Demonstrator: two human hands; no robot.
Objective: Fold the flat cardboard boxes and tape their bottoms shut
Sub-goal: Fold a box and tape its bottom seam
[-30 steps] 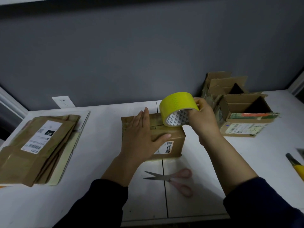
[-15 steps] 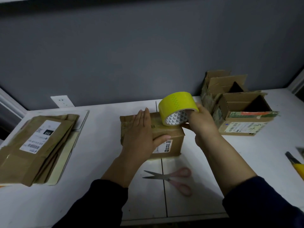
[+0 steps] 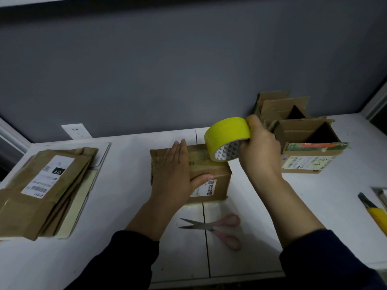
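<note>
A folded brown cardboard box stands on the white table in the middle, closed flaps facing up. My left hand lies flat on its top, fingers straight, thumb over the front edge. My right hand grips a roll of yellow tape held just above the box's right rear corner. A stack of flat cardboard boxes lies at the left.
Two assembled open boxes stand at the back right. Pink-handled scissors lie in front of the box. A yellow utility knife sits at the right edge. A grey wall rises behind the table.
My right hand has raised the tape roll slightly and shifted it right. My left hand stays pressed on the box top.
</note>
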